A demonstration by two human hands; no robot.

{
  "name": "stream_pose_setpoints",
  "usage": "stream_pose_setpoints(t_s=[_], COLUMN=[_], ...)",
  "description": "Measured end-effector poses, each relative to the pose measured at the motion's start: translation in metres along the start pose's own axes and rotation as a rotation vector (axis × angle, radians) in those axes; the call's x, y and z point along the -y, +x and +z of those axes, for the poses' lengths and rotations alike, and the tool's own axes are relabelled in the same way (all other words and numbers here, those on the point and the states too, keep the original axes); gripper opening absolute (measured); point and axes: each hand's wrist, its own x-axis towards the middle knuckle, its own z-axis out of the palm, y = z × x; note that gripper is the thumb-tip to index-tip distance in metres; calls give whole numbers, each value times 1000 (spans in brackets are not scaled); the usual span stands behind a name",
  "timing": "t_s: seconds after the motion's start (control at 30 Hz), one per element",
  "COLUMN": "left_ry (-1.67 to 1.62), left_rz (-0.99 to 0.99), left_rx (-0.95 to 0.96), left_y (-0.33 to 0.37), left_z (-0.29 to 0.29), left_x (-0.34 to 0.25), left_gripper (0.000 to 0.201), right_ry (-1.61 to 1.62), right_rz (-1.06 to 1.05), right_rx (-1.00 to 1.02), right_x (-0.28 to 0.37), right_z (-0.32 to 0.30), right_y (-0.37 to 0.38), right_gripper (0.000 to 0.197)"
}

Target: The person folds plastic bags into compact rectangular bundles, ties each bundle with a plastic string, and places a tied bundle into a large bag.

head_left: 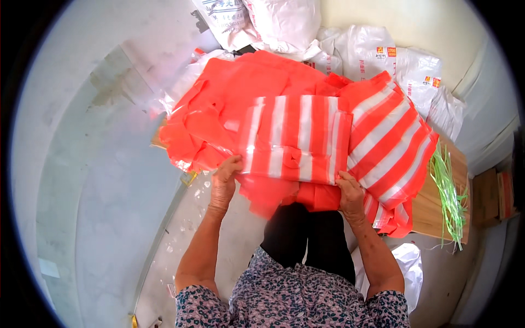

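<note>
A red-and-white striped plastic bag [291, 134] lies flat between my hands. Its near left corner is pinched in my left hand [225, 177], fingers closed. At the near right corner, my right hand [350, 189] grips the edge between thumb and fingers. Under and behind it spreads a heap of plain red plastic sheets or bags [210, 106], loose and crumpled. To the right, a stack of striped bags [391, 145] lies at a slant, its stripes running diagonally. Some red plastic hangs down in front, above my lap, partly blurred.
The heap rests on a wooden table [429, 213]. Green plastic strips [449, 191] hang over its right end. Full white sacks [367, 52] stand along the far side. A white bag [406, 268] sits low at my right, and cardboard boxes [485, 197] stand farther right.
</note>
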Motion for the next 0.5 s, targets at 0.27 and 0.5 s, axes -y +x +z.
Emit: stream_pose_setpoints(t_s=[0.27,0.5], left_ry=[492,634], left_rz=[180,204], left_rx=[30,333], left_y=[-15,-15], left_z=[24,59], left_x=[-61,-83], left_gripper=[32,55], right_ry=[-239,-321], right_rz=[-69,-40], right_rx=[36,66], right_x=[21,21], right_z=[-12,-15], right_y=[6,0], right_gripper=[10,9])
